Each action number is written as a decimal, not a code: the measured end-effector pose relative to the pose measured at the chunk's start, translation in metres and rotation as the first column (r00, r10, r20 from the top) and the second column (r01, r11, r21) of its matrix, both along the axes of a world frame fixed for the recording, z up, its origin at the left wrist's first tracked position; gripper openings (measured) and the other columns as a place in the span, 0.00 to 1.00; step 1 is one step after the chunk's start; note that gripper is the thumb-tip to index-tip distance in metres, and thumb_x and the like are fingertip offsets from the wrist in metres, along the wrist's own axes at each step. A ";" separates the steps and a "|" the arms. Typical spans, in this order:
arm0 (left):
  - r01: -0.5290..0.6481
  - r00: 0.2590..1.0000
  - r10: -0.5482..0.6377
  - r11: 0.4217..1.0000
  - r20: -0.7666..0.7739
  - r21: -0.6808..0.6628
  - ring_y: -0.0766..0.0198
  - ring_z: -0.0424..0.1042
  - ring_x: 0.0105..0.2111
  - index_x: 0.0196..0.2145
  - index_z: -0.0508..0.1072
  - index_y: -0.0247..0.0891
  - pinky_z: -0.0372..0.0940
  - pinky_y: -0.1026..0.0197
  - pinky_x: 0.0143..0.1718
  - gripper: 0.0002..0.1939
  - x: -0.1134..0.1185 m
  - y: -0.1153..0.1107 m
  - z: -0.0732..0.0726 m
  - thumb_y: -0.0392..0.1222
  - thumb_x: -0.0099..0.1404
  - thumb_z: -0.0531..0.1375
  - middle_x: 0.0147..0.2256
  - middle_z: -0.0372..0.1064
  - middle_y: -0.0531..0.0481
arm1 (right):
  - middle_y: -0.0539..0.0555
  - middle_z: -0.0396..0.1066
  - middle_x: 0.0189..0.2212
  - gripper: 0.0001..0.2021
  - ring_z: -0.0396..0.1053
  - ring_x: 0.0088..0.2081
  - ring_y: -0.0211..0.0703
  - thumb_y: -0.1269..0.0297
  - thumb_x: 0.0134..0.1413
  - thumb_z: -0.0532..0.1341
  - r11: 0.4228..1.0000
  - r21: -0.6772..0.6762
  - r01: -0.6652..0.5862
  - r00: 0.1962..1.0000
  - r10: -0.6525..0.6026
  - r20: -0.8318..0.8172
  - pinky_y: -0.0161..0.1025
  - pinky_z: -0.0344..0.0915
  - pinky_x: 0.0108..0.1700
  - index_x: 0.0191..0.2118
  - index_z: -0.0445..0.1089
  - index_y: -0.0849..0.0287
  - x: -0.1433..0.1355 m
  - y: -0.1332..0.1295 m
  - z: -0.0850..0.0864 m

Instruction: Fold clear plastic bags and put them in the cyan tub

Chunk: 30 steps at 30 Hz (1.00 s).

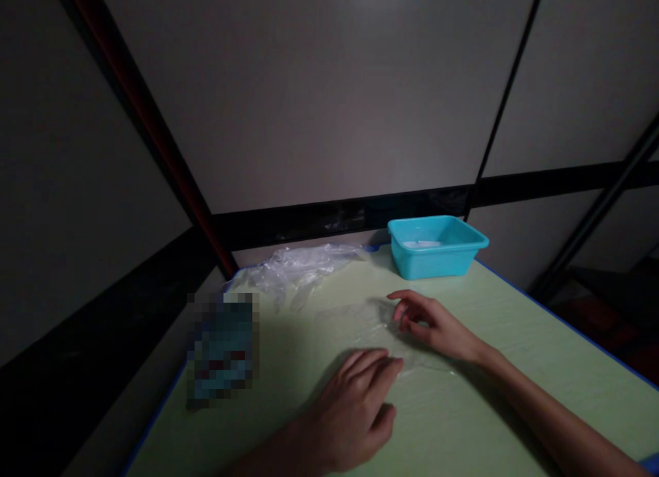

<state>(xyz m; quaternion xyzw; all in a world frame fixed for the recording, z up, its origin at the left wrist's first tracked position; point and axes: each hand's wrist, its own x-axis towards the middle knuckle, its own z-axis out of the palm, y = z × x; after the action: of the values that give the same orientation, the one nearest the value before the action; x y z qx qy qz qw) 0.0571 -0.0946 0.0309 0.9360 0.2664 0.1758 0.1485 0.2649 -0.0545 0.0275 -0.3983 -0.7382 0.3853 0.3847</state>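
A clear plastic bag (360, 326) lies flat on the light green table (278, 408). At its near edge rests my left hand (360, 401), palm down with the fingers stretched forward and the thumb apart. Over the bag's right part hovers my right hand (427, 322), fingers loosely curved and apart, index finger extended, nothing visible between them. Further back on the left, a crumpled heap of clear plastic bags (303, 268) lies near the table's far edge.
A turquoise plastic basin (437, 250) with something white inside stands at the back right of the table. At the left edge is a blurred-out bluish object (224, 350). Grey panels (334, 106) with dark strips rise behind the table.
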 end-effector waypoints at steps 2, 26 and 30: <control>0.008 1.000 -0.008 1.000 0.027 0.004 0.59 0.57 0.49 0.52 0.56 0.37 0.54 0.56 0.51 0.26 0.000 0.000 -0.001 0.34 0.54 0.54 0.49 0.60 0.45 | 0.52 0.64 0.33 0.18 0.65 0.31 0.37 0.73 0.48 0.53 0.995 -0.058 -0.078 0.991 0.071 -0.113 0.37 0.63 0.34 0.48 0.55 0.60 -0.002 -0.001 0.000; 0.098 0.995 -0.098 0.995 -0.016 0.016 0.62 0.60 0.48 0.53 0.53 0.39 0.53 0.59 0.51 0.24 0.000 0.000 0.003 0.34 0.58 0.52 0.51 0.60 0.47 | 0.48 0.63 0.26 0.13 0.65 0.24 0.34 0.66 0.50 0.55 0.981 -0.176 -0.085 0.958 0.032 -0.287 0.35 0.63 0.29 0.44 0.57 0.59 -0.006 0.004 -0.007; 0.087 0.995 -0.086 0.996 -0.053 0.006 0.64 0.61 0.48 0.52 0.54 0.38 0.53 0.60 0.51 0.23 0.001 0.001 0.001 0.34 0.58 0.52 0.49 0.61 0.47 | 0.49 0.63 0.28 0.15 0.66 0.25 0.34 0.65 0.51 0.55 0.952 -0.258 -0.167 0.955 0.091 -0.282 0.35 0.65 0.28 0.45 0.57 0.59 -0.008 0.002 -0.009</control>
<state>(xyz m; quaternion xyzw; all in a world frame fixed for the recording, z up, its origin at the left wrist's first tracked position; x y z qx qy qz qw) 0.0578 -0.0940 0.0317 0.9516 0.2286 0.1455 0.1453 0.2573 -0.0528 0.0187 -0.3434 -0.6425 0.5601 0.3945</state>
